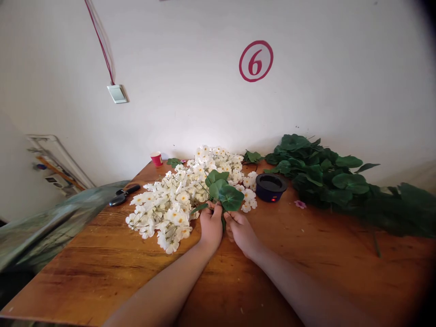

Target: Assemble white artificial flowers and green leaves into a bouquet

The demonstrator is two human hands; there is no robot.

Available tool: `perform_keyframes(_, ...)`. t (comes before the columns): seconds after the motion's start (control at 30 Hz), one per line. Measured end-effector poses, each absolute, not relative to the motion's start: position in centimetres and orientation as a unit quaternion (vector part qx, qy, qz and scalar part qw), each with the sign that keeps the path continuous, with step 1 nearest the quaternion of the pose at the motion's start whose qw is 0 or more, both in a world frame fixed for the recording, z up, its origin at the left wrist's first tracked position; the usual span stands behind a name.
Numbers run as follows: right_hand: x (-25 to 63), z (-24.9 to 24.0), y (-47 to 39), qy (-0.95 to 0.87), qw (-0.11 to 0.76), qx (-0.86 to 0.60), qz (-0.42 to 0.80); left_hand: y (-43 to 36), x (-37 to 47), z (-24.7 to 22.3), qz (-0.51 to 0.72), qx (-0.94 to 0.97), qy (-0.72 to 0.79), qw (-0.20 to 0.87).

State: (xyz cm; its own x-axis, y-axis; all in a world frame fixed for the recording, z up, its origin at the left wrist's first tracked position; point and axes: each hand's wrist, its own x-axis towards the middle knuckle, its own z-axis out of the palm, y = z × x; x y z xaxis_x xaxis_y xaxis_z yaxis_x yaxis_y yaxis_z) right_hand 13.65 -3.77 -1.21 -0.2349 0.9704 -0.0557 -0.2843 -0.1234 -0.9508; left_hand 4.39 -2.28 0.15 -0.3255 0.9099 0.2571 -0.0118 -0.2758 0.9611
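A sprig of round green artificial leaves (230,198) is held up over the table, its stem pinched in my left hand (211,222). My right hand (240,230) is closed close beside it, thumb and finger pressed together at the lower leaf or stem; exactly what part lies between them is hidden. A heap of white artificial flowers (177,200) with yellow centres spreads behind and left of my hands. To the right stands a small dark round pot (271,187) with a lit red light on its front.
A pile of green leaf sprigs (323,172) covers the right side of the wooden table (112,254). Black-handled shears (123,195) and a red paper cup (156,159) sit at the left. One pink flower (300,204) lies near the pot. A white wall (190,68) rises behind.
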Motion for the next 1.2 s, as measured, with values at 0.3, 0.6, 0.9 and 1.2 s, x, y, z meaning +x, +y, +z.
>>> perform_keyframes(0.3, 13.8, -2.3, -3.3, -0.487, 0.53, -0.419, 0.554, -3.5, 5.4, -0.2, 0.645, 0.465, 0.494, 0.351)
perform_keyframes(0.6, 14.0, -1.2, -3.6, -0.53, 0.564, -0.416, 0.478, -4.0, 5.8, -0.1, 0.644, 0.458, 0.506, 0.347)
perform_keyframes(0.9, 14.0, -0.3, -3.8, -0.411, 0.572, -0.39, 0.594, -3.1, 4.8, 1.1, 0.62, 0.444, 0.494, 0.418)
perform_keyframes(1.2, 15.4, 1.2, -3.1, -0.3, 0.536, -0.281, 0.738, -4.3, 4.5, 1.4, 0.627, 0.52, 0.515, 0.266)
